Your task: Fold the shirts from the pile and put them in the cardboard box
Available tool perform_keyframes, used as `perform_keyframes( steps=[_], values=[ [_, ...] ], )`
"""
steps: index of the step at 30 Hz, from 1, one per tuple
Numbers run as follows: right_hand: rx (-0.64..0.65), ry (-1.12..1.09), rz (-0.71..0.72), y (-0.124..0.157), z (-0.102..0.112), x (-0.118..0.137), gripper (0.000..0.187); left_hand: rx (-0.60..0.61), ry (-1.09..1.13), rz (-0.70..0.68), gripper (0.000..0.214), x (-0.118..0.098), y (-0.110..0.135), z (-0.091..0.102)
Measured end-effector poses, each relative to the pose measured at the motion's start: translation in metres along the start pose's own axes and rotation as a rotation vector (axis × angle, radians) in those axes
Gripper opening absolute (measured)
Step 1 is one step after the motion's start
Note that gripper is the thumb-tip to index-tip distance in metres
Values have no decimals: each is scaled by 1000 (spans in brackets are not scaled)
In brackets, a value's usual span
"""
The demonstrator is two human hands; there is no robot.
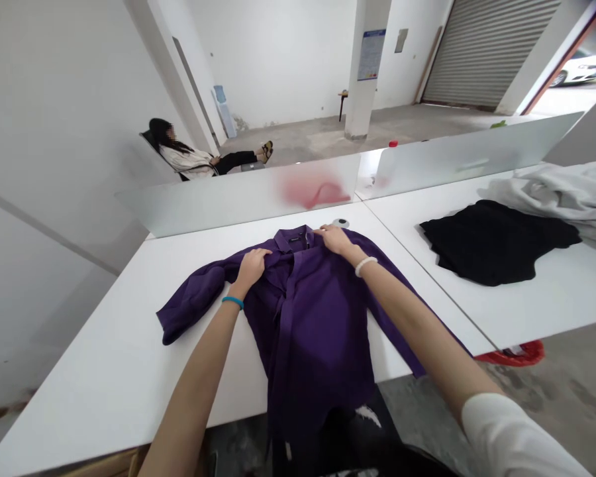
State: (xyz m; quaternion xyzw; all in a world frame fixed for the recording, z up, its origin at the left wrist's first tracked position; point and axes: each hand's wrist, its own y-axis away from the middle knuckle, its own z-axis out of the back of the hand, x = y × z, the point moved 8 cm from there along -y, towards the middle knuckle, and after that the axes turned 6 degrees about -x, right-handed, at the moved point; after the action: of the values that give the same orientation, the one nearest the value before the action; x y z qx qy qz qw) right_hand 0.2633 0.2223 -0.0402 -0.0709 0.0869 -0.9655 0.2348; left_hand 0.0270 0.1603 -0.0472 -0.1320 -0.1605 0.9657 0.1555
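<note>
Head view: a purple shirt point(308, 311) lies spread front-up in the middle of the white bench point(104, 371), collar toward 12 o'clock and hem hanging over the near edge at 6 o'clock. One sleeve stretches out toward 9 o'clock and the other runs off toward 4 o'clock under the forearm. The left hand point(251, 265), with a teal wristband point(232, 302), sits on the shoulder at 10 o'clock of the shirt, fingers curled and gripping the cloth. The right hand point(334, 238), with a white bracelet point(366, 265), rests at the collar's edge at 12 o'clock; whether it pinches or only presses I cannot tell. A frosted divider point(228, 199) stands along the far side of the bench. At 2 o'clock, on the adjoining bench, lies a black garment point(496, 242), with a pale grey heap of clothes point(556, 192) just beyond it. Far off at 11 o'clock a person point(189, 156) sits reclined.
</note>
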Motion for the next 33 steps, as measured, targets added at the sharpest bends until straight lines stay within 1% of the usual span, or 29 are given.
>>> perform_keyframes(
  steps=[2,4,6,8,11,14,17,18,20,24,26,29,31,33],
  values=[
    [22,-14,69,-19,-7,23,47,56,23,-75,51,-10,-28,-12],
    [49,-30,121,-30,-16,39,38,125,29,-155,56,-20,-48,-23],
    [60,-53,152,-35,-23,45,30,199,16,-228,55,-28,-61,-33],
    [49,-88,168,-37,-23,43,28,262,-7,-276,44,-31,-69,-39],
    [24,-165,187,-39,-10,34,22,301,-30,-317,27,-29,-76,-37],
    [-8,-247,219,-37,17,30,24,325,-11,-372,21,-29,-79,-32],
    [-33,-311,260,-29,44,35,28,350,30,-410,15,-33,-76,-26],
    [-32,-326,274,-25,51,38,28,343,44,-412,13,-34,-75,-21],
    [-17,-340,291,-17,60,44,25,293,71,-395,17,-35,-77,-7],
    [-20,-292,239,-11,68,49,26,179,113,-353,34,-42,-82,39],
    [-40,-258,203,-10,73,54,29,168,125,-371,37,-54,-80,62],
    [-46,-235,202,-6,83,69,28,168,120,-439,38,-84,-69,90],
    [-43,-231,235,0,93,80,26,165,102,-468,39,-103,-60,104],
    [-28,-195,267,8,101,88,25,170,73,-473,39,-116,-50,113]
  ],
)
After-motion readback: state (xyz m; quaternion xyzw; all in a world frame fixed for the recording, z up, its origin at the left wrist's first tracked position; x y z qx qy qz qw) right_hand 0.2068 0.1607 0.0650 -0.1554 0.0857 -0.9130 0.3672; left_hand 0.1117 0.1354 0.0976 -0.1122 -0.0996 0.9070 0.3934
